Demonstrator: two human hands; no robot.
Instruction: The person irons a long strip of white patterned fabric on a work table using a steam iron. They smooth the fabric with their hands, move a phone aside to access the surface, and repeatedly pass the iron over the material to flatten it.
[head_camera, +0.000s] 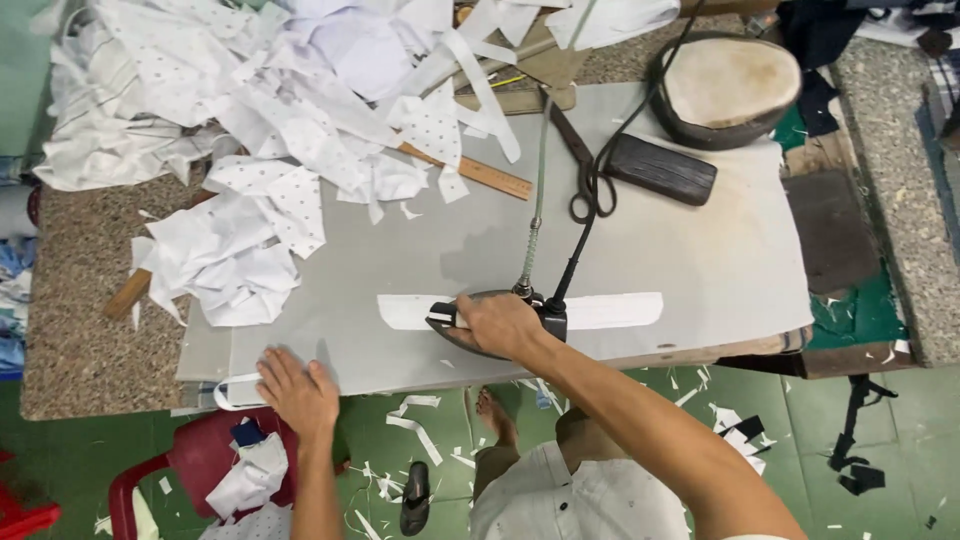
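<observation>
1. Your right hand (497, 322) is wrapped around the handle of a dark iron (490, 328), which rests on a long white fabric strip (610, 310).
2. That strip lies flat across the grey pressing pad (700, 240), running left and right from under the iron, near the pad's front edge.
3. Your left hand (297, 392) holds nothing: it lies flat, fingers spread, on the front left corner of the pad, well apart from the iron.
4. A black cord and a thin hose with a metal spring (530, 245) rise from the iron's rear toward the far side of the tabletop (75, 300).
5. Beyond the iron lie dark scissors (583, 170), just beside a dark wooden block (662, 170), with a round wooden pad (727, 88) farther back.
6. To the left, a heap of white fabric scraps (270, 120) partly covers a wooden ruler (480, 175).
7. Below the tabletop edge, a red chair (195, 460) holds more scraps, and white clippings dot the green floor (800, 410).
</observation>
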